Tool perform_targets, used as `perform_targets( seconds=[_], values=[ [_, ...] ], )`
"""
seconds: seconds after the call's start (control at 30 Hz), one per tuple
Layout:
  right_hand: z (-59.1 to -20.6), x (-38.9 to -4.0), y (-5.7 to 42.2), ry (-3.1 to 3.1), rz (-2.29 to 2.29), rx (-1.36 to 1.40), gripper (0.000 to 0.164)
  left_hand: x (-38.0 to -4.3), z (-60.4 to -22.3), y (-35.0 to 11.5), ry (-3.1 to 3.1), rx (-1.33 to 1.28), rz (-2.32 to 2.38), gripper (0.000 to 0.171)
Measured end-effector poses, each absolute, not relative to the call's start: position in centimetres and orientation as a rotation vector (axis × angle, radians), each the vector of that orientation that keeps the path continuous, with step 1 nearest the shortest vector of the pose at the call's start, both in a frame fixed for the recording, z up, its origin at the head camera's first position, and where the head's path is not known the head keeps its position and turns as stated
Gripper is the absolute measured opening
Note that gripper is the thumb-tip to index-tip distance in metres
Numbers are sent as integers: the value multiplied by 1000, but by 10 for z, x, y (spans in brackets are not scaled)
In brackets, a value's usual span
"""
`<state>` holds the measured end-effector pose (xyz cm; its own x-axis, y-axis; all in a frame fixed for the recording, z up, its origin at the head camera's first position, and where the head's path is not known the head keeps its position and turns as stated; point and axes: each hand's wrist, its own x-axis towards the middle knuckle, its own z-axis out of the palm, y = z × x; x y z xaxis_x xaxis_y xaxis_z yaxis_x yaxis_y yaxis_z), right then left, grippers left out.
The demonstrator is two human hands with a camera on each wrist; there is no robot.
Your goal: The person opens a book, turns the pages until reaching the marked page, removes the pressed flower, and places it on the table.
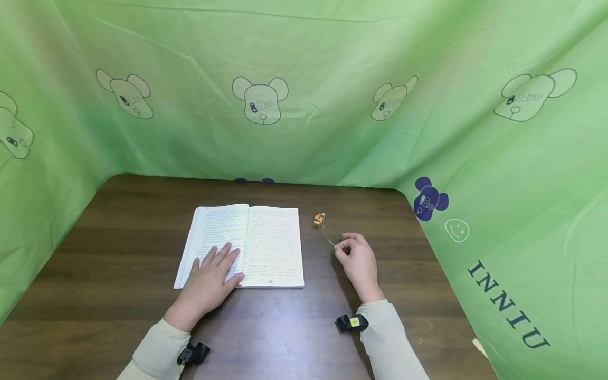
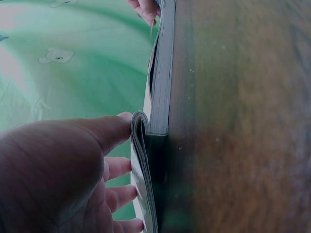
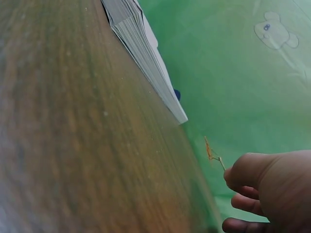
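An open book [image 1: 274, 237] lies on the wooden table, its pages full of small print. My left hand [image 1: 209, 282] rests on the left page with fingers spread, the thumb near the centre fold. In the left wrist view, the fingertips of this hand [image 2: 63, 170] press the curved pages beside the spine. To the right of the book, my right hand [image 1: 359, 264] pinches the thin stem of a small dried flower [image 1: 320, 219] between thumb and forefinger. Its orange-yellow head points away from me, towards the far edge. The right wrist view shows the dried flower [image 3: 209, 149] beyond the fingertips.
The brown wooden table [image 1: 119, 253] extends around the book. A green curtain [image 1: 304, 142] printed with bear heads hangs behind it and along both sides. Black wrist cameras sit on both cuffs. A small pale piece [image 1: 480, 347] shows at the table's right edge.
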<state>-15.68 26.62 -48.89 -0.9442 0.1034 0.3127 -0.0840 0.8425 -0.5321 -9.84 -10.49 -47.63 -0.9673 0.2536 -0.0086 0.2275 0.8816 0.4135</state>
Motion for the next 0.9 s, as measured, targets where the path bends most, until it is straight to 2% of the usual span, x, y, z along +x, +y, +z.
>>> perform_targets(
  seconds=[0.9],
  values=[
    [-501,-156,266,-2736,674,11,6,-99,-479,-105,2983,382,647,65]
  ],
)
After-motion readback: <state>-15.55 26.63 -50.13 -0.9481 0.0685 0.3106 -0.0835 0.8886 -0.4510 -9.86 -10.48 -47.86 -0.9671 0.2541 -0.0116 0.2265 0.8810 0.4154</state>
